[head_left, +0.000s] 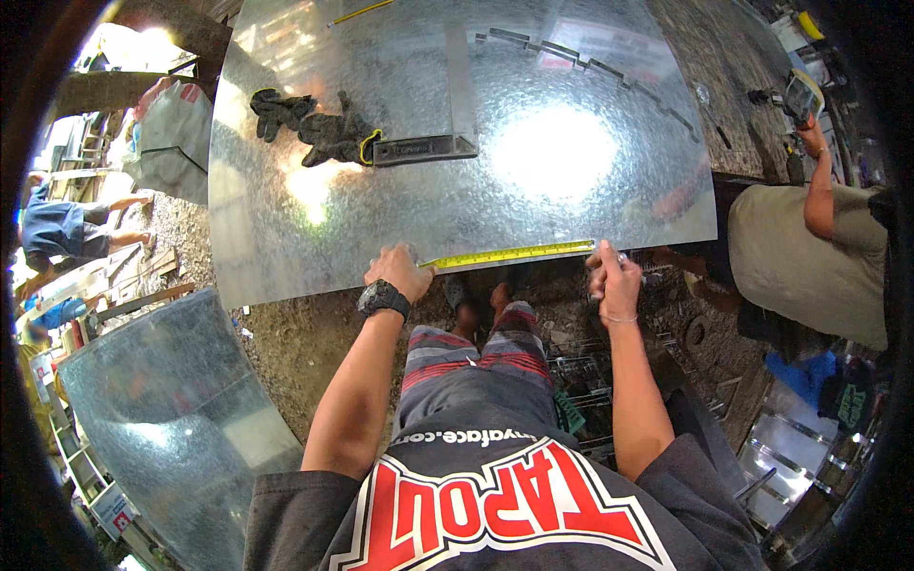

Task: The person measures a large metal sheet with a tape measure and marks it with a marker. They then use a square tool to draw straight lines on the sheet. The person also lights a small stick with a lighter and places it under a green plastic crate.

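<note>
A yellow tape measure blade [514,255] lies stretched along the near edge of a shiny galvanized metal sheet [409,205]. My left hand [400,271], with a black watch at the wrist, is closed at the blade's left end. At its right end my right hand [614,278] is closed too, fingers pinched by the sheet's edge; a tape case is not plain to see in either hand. Beyond the blade, a square [424,149] with a black stock rests on the sheet, its metal blade pointing away. Dark work gloves [333,133] touch the stock's left end.
A yellow pencil [360,11] and a dark notched strip [590,67] are farther up the sheet. Another metal sheet [171,381] leans at lower left. At right stands a person [809,257] beside a wooden table [733,86]; another person [71,228] is far left.
</note>
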`<state>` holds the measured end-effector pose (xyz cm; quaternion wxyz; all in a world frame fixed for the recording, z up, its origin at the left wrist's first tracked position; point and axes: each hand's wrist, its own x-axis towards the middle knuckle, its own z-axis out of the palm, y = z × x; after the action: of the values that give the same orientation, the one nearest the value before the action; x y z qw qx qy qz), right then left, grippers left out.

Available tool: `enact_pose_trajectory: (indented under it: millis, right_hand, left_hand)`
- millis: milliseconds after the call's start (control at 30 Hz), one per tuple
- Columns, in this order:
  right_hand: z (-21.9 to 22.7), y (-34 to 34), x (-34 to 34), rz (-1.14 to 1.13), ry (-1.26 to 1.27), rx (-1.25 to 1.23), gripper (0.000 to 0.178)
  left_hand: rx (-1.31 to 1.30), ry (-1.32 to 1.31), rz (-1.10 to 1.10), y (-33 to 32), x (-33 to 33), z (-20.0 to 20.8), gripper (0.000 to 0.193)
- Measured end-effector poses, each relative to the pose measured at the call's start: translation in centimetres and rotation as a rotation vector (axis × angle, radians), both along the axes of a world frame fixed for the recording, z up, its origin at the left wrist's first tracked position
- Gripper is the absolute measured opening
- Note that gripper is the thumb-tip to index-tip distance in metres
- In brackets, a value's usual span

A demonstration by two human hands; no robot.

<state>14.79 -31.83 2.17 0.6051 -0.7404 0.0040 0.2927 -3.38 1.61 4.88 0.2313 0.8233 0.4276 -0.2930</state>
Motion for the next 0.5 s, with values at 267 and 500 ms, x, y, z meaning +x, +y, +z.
enact_pose_trajectory:
  millis: [267,500]
  right_hand:
    - [0.3,5.6,-8.6,0.204,0.122,0.054,0.057]
    - [-1.4,7.7,-11.1,0.188,-0.200,0.101,0.026]
  left_hand:
    - [0.030,-0.028,0.014,-0.3,-0.1,0.1,0.063]
    - [0.023,-0.020,-0.016,-0.1,0.0,-0.3,0.065]
